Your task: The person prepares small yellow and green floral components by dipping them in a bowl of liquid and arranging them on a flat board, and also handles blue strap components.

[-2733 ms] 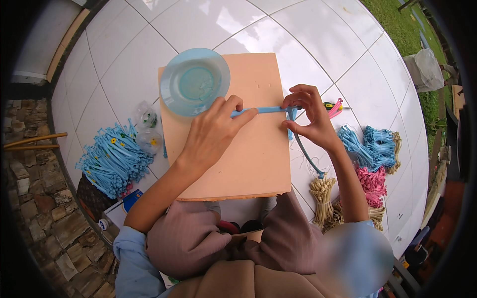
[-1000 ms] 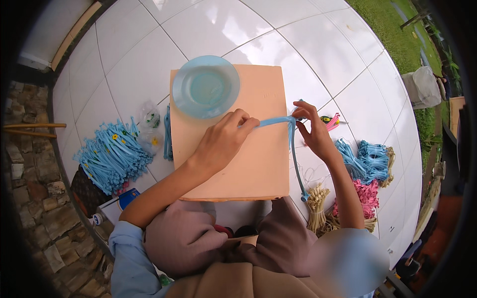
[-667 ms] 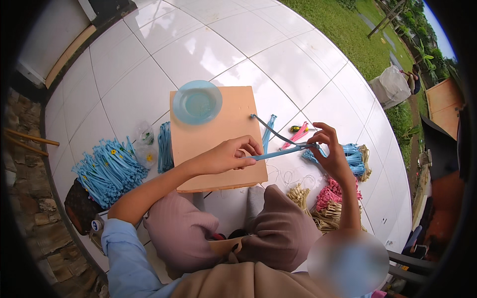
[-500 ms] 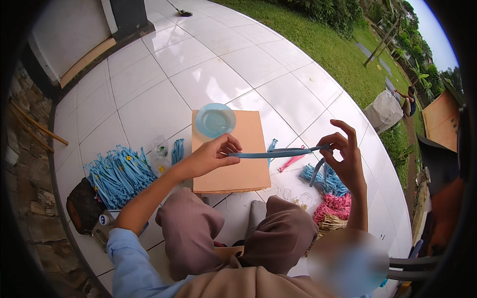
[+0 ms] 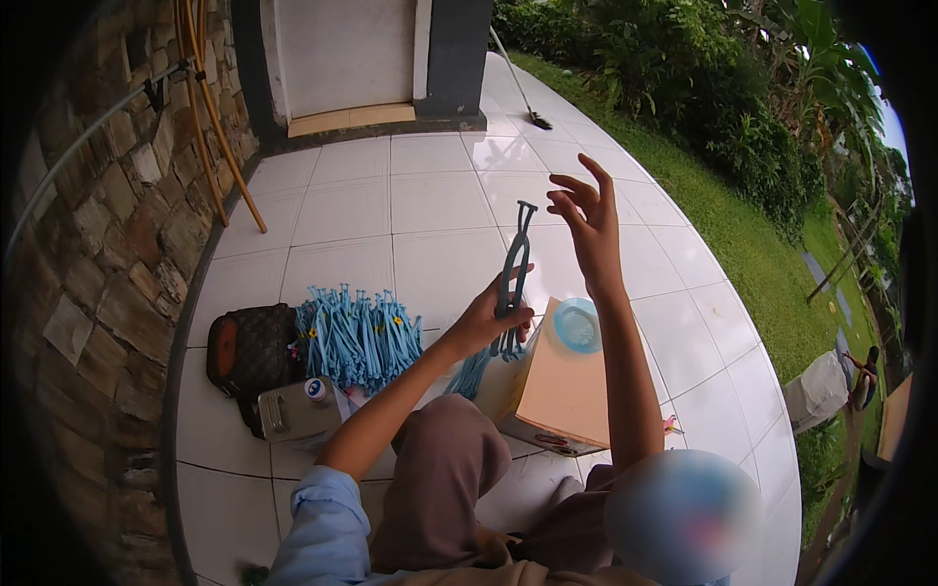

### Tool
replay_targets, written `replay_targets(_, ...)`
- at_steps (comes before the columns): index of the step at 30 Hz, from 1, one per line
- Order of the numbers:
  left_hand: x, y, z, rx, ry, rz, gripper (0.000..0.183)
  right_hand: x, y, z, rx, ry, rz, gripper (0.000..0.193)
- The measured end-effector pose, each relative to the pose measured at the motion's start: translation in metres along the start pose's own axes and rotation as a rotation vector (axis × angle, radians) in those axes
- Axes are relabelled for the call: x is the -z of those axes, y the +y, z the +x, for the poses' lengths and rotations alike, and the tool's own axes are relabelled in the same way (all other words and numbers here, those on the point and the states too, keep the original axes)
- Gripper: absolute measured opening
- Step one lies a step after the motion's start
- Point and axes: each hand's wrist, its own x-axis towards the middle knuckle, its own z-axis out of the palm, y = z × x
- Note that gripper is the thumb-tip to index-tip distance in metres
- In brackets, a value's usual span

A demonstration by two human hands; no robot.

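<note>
My left hand [image 5: 493, 317] is closed around a blue flip-flop strap [image 5: 515, 259], which stands upright with its plug ends at the top. Its lower part shows below my fingers. My right hand [image 5: 589, 220] is raised to the right of the strap, apart from it, with fingers spread and nothing in them. Below my left hand, a small bunch of blue straps [image 5: 471, 376] lies beside a cardboard-topped box [image 5: 562, 396]. A light-blue bowl [image 5: 576, 327] rests on the box, partly behind my right forearm. Left of my left arm spreads a large pile of blue straps [image 5: 362, 337] with a few yellow flowers.
A dark brown bag [image 5: 256, 347] and a metal can [image 5: 298, 415] with a white-and-blue cap stand left of the pile. A stone wall [image 5: 107, 293] with orange poles [image 5: 230, 146] borders the left side. A broom [image 5: 537, 120] rests far back; a person [image 5: 865, 376] is by a white sack [image 5: 819, 391].
The view has swung left. The strap, earlier stretched level between both hands, is now upright in my left hand. My right hand has let go and lifted away.
</note>
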Motion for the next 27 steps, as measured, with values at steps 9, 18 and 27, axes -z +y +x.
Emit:
replay_targets(9, 0.053, -0.202, -0.048, 0.79, 0.386, 0.043, 0.049, -0.123, 0.233, -0.221, -1.097, 0.382, 0.43, 0.054)
replay_targets(18, 0.048, -0.296, -0.054, 0.566, 0.46, 0.195, 0.048, -0.128, 0.296, -0.242, -1.098, 0.491, 0.154, 0.055)
replay_targets(27, 0.05, -0.12, 0.003, 0.209, 0.5, 0.172, 0.04, -0.11, 0.138, -0.148, -0.898, 0.433, 0.792, 0.05)
